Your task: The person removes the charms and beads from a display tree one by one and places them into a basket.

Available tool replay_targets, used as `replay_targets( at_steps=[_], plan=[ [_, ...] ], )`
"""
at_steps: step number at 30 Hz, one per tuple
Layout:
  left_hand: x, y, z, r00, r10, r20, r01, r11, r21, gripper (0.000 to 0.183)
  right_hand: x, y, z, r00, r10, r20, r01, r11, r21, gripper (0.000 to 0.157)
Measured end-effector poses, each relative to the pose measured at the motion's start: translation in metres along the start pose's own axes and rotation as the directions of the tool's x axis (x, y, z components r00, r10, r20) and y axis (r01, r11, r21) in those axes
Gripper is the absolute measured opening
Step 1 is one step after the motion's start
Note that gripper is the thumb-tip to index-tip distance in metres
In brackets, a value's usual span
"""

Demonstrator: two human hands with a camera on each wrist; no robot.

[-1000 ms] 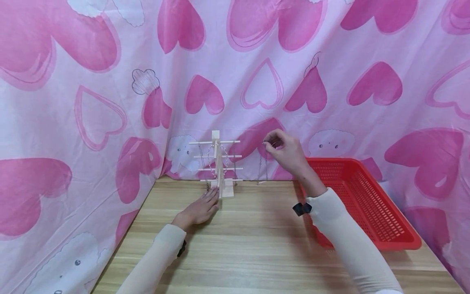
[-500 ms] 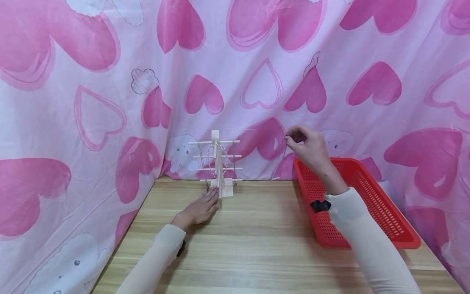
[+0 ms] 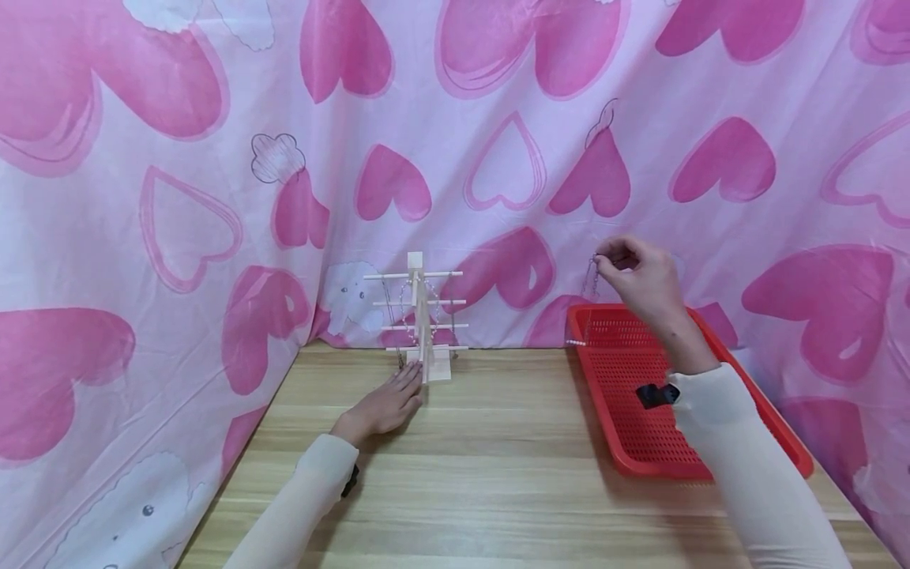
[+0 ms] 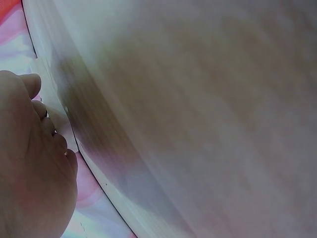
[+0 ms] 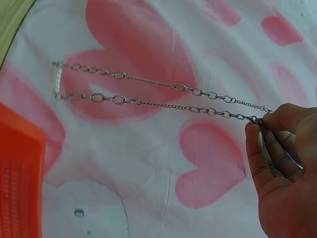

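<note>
A silver chain necklace with a white bar at its low end dangles from my right hand. Thumb and forefinger pinch it at the top, seen closely in the right wrist view. In the head view this hand is above the far left part of the red basket. My left hand lies with straight fingers against the base of a wooden jewelry stand. On the stand's pegs hang a beaded necklace and several thin chains.
The wooden table ends at a pink heart-patterned curtain behind and on both sides. The plastic basket has perforated walls and stands at the table's right. The stand is near the back edge.
My right hand has moved right with the chain necklace, from beside the stand to above the basket's far left part. My left hand has stayed at the stand's base.
</note>
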State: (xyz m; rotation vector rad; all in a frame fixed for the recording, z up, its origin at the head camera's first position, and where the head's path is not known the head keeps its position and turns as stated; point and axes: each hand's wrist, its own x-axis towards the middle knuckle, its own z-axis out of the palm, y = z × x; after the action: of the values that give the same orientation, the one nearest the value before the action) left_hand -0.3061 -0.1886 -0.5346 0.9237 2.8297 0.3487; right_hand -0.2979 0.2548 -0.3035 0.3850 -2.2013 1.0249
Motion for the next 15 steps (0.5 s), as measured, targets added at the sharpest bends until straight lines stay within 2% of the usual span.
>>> replay_targets(
  at_steps=[8, 15],
  plan=[
    [0.003, -0.011, 0.011, 1.0, 0.009, -0.016, -0.008, 0.999, 0.046, 0.064, 0.002, 0.017, -0.014, 0.999, 0.019, -0.025, -0.02, 0.999, -0.031, 0.009],
    [0.003, -0.006, 0.006, 1.0, -0.005, 0.006, 0.005, 1.0, 0.031, 0.065, 0.003, 0.033, -0.026, 0.996, 0.067, -0.054, -0.07, 0.996, -0.06, 0.012]
  ],
)
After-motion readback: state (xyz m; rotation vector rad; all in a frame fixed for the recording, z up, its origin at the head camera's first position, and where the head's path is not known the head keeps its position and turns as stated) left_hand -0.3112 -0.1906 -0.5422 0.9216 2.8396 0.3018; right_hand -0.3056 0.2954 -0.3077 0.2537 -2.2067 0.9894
